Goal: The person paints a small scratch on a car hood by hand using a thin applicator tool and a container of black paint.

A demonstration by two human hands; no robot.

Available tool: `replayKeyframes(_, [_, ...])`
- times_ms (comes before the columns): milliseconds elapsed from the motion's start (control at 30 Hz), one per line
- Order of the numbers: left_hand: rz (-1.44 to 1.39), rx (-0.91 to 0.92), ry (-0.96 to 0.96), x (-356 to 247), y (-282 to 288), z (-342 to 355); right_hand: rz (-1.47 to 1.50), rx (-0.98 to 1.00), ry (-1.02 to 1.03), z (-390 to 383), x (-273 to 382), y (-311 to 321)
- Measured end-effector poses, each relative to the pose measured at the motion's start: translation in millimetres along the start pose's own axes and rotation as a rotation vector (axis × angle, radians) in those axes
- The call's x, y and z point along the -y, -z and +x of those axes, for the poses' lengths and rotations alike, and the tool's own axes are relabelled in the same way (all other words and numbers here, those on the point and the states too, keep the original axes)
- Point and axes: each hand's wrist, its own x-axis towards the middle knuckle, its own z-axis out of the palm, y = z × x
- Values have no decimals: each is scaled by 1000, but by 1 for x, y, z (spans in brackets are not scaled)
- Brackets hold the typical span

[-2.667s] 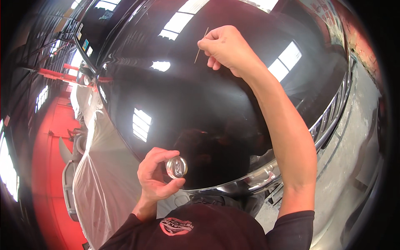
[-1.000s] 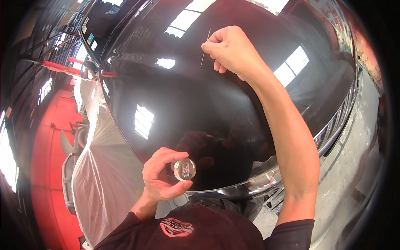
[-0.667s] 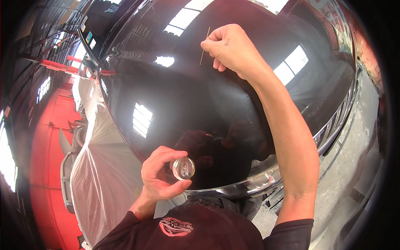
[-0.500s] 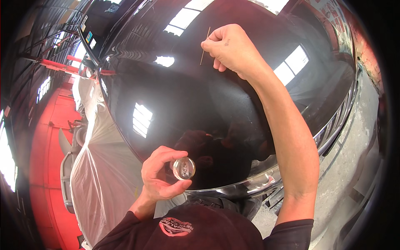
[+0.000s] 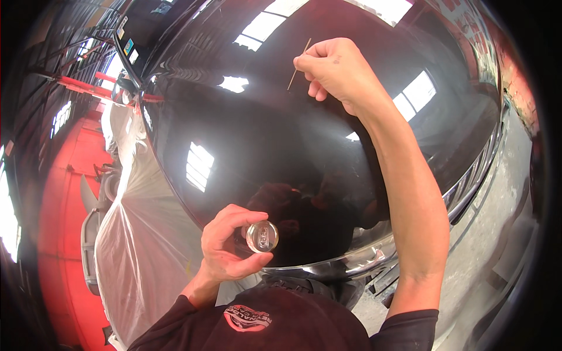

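Observation:
In front of my body, my left hand (image 5: 224, 244) grips a small round container (image 5: 262, 237) with a shiny, silvery end facing up. Its thumb and fingers curve around the container's sides. Farther out, my right hand (image 5: 341, 70) pinches a thin, light brown stick (image 5: 292, 81) between thumb and fingertips. The stick slants, its lower end pointing toward the glossy black car hood (image 5: 252, 146) beneath. Whether its tip touches the paint I cannot tell. Bright window reflections lie across the hood.
Translucent plastic sheeting (image 5: 149, 245) hangs along the hood's left side. Beyond it are a red panel (image 5: 64, 234) and a red metal bar (image 5: 88, 89). Chrome trim (image 5: 345, 266) runs along the hood's near edge. Grey concrete floor (image 5: 486, 234) lies to the right.
My right hand has shifted slightly right with the stick, which slants more now. My left hand and the container have moved slightly right.

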Motion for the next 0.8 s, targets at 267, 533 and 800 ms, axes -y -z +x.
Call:
replayKeyframes(267, [3, -14, -31, 2, 4, 2, 119, -19, 24, -3, 3, -1])
replayKeyframes(533, [5, -47, -100, 8, 8, 7, 156, -46, 67, -13, 21, -10])
replayKeyframes(800, [9, -116, -28, 13, 21, 12, 90, 323, 80, -85, 54, -34])
